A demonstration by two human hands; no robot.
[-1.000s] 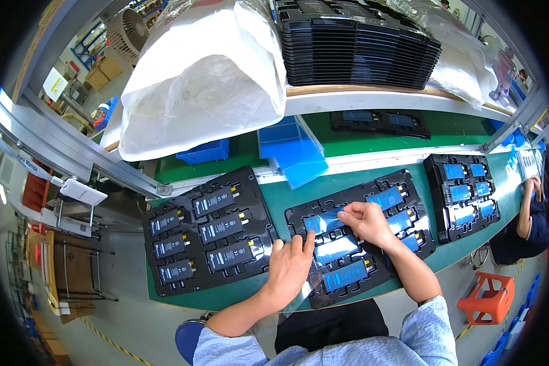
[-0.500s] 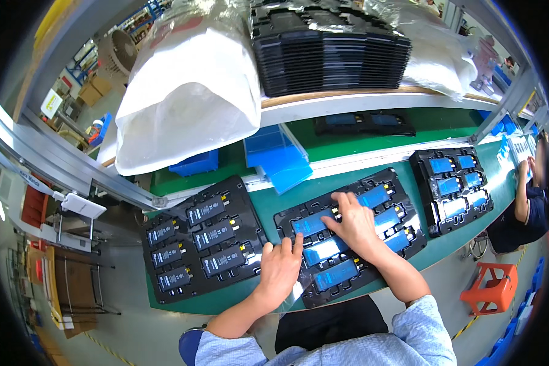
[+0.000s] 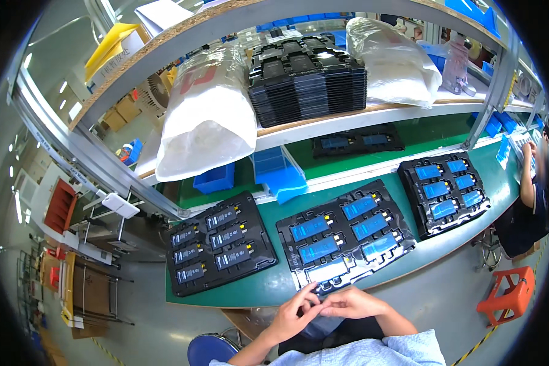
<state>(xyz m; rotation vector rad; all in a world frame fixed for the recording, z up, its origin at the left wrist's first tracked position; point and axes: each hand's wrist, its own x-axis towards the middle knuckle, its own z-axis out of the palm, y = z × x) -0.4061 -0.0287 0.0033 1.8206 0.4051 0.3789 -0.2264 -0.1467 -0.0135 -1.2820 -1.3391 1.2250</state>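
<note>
Left hand (image 3: 296, 315) and right hand (image 3: 355, 303) drew back, half-curled, hold unclear, near lettered tray (image 3: 345, 232)

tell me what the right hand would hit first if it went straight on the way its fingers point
Most likely the left hand: the right hand points left, toward its fingertips. The two look very close, though depth makes it hard to tell whether they touch.
</note>
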